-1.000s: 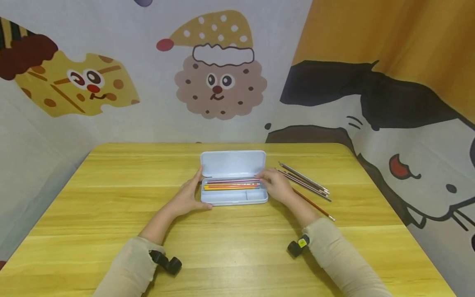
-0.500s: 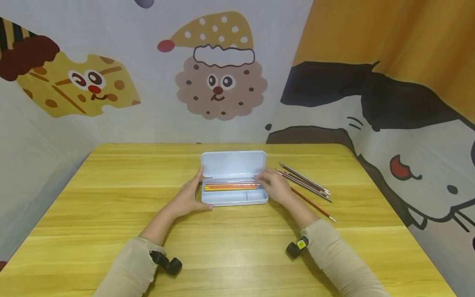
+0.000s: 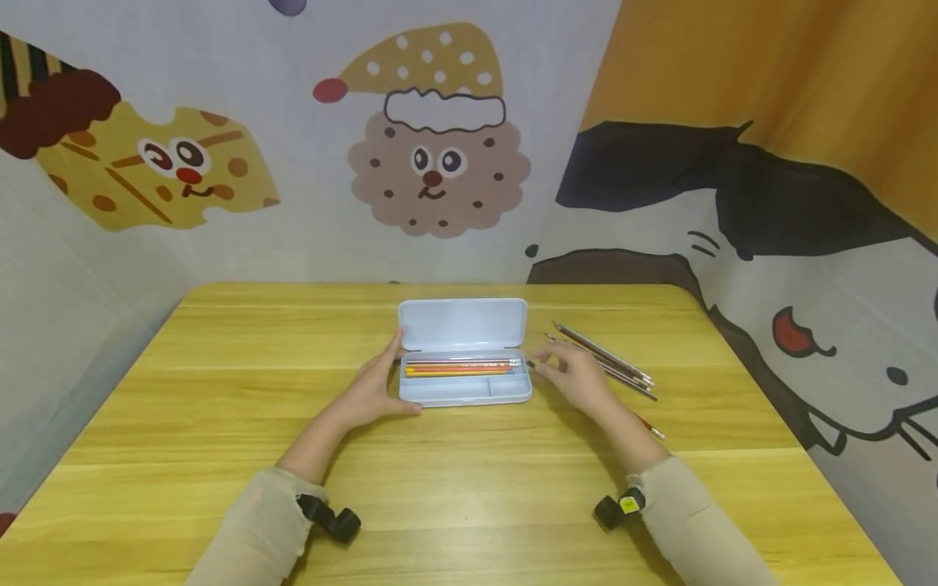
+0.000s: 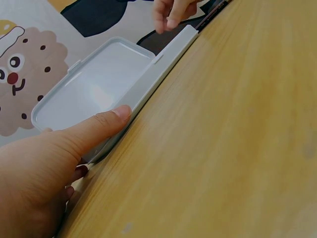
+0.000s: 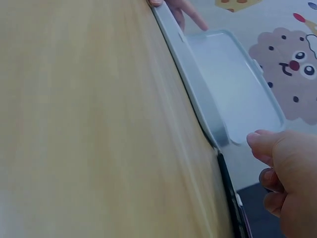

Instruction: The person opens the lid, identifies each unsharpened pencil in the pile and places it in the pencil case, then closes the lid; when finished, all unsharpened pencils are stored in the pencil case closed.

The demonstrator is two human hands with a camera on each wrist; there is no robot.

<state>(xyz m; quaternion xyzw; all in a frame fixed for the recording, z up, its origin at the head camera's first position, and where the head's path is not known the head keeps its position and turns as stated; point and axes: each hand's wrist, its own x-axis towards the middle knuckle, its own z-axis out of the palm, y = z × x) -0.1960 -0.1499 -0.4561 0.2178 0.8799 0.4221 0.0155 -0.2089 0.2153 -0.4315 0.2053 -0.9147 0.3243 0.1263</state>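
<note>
An open light-blue pencil case [image 3: 469, 389] lies at the table's middle, its lid [image 3: 462, 324] folded back. Several coloured pencils [image 3: 458, 368] lie in its rear compartment. My left hand [image 3: 370, 389] rests against the case's left end, with straight fingers behind and the thumb [image 4: 106, 121] along the front wall. My right hand [image 3: 579, 376] hovers just right of the case, fingers loosely bent and holding nothing. Loose pencils [image 3: 611, 364] lie on the table right beyond it. In the right wrist view the case [image 5: 233, 79] stretches away from my right hand [image 5: 290, 171].
The yellow wooden table [image 3: 469, 488] has rounded far corners. Cartoon-printed cloth walls [image 3: 432, 163] stand close behind and on both sides. A reddish pencil [image 3: 650, 426] lies partly under my right forearm. Small black cameras [image 3: 333, 519] sit at both wrists.
My right hand has drawn back to the right, off the case's right end and the pencils in it. The left hand and the case have not moved.
</note>
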